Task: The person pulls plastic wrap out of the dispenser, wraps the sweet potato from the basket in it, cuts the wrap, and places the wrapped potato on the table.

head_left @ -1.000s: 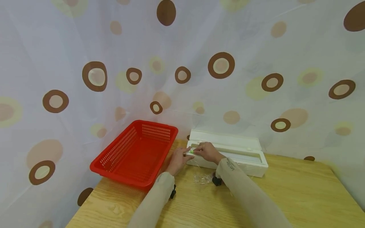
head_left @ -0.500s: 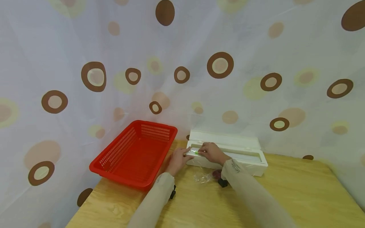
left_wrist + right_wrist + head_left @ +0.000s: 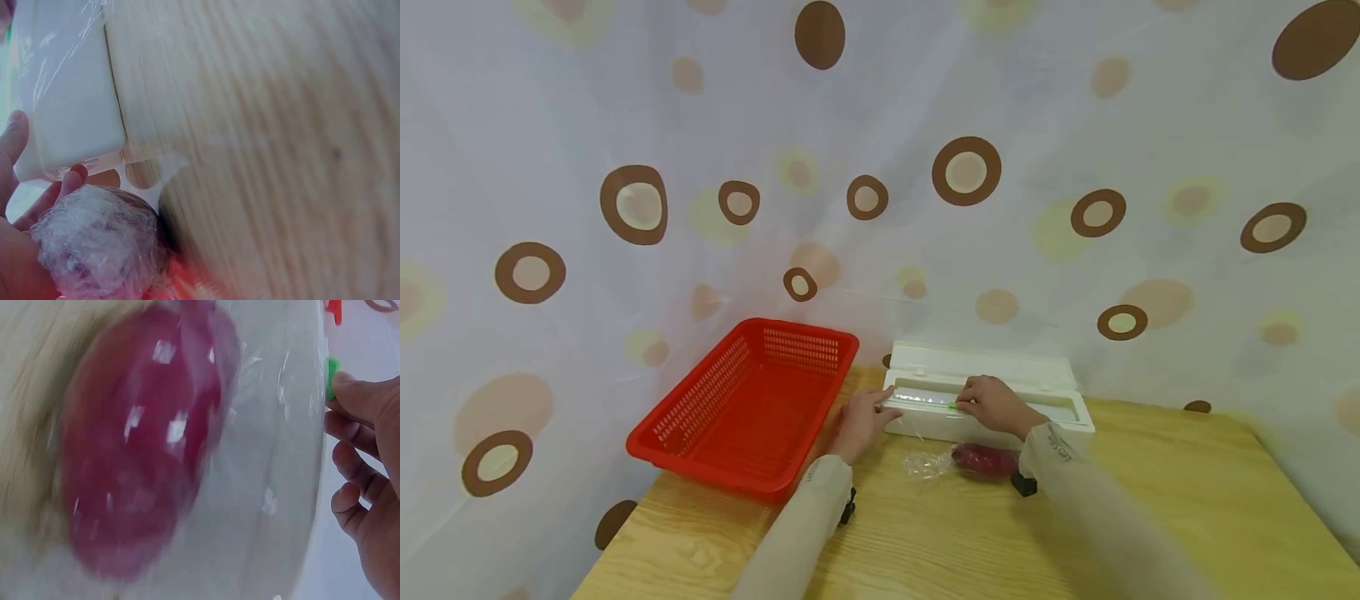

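A long white cling film box (image 3: pixel 943 428) stands with its lid (image 3: pixel 985 364) raised at the back. My left hand (image 3: pixel 859 425) rests at its left end, index finger and thumb extended over the corner. My right hand (image 3: pixel 996 407) pinches a small green slide cutter (image 3: pixel 332 378) between thumb and forefinger, partway along the near rim. Clear film hangs down the box's front. Before the box lies an oblong purple-red item (image 3: pixel 987 462) wrapped in film; its exact kind is unclear. Gathered film (image 3: pixel 103 240) trails from its left end.
A red slotted plastic basket (image 3: pixel 775 417) stands left of the box, beside my left forearm. The wooden table (image 3: pixel 925 542) meets a dotted curtain (image 3: pixel 880 125) behind the box. Both wrists wear small black devices.
My right hand has slid the green cutter rightward along the rim, from near the left end toward the middle. The purple-red item has come into view beneath my right wrist. My left hand stays at the end.
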Motion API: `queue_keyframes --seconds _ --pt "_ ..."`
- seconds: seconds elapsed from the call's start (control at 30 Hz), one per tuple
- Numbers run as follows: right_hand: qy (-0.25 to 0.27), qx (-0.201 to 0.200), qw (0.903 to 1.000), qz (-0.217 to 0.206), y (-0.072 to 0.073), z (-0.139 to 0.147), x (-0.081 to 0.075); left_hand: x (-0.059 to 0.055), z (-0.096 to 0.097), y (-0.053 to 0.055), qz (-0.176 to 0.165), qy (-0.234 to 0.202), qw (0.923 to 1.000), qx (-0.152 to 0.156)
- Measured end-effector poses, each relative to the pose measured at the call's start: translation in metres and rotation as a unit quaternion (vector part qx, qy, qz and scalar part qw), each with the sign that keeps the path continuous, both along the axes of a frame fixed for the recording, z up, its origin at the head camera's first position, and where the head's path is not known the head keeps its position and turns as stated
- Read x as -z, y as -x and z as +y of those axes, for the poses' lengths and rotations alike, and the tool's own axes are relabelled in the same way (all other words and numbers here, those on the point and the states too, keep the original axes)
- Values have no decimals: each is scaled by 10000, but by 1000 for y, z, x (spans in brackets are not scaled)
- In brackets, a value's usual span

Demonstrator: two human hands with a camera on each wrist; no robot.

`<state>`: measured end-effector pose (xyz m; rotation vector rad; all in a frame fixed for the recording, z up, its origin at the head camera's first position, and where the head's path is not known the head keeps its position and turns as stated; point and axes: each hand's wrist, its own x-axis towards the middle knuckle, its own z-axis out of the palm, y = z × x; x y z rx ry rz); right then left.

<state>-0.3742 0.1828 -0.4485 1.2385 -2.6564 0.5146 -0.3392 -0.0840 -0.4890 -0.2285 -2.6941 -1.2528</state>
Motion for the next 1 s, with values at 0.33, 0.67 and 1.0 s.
queue_keyframes --seconds 0.33,0.67,1.0 --pt "-179 665 9976 0 -22 71 -5 3 3 0 182 131 9997 -12" --pt "-399 697 9958 431 -24 117 0 2 2 -1 148 365 9991 -186" --pt "-387 638 9966 349 -32 144 -2 -3 13 -3 138 472 9987 -89"
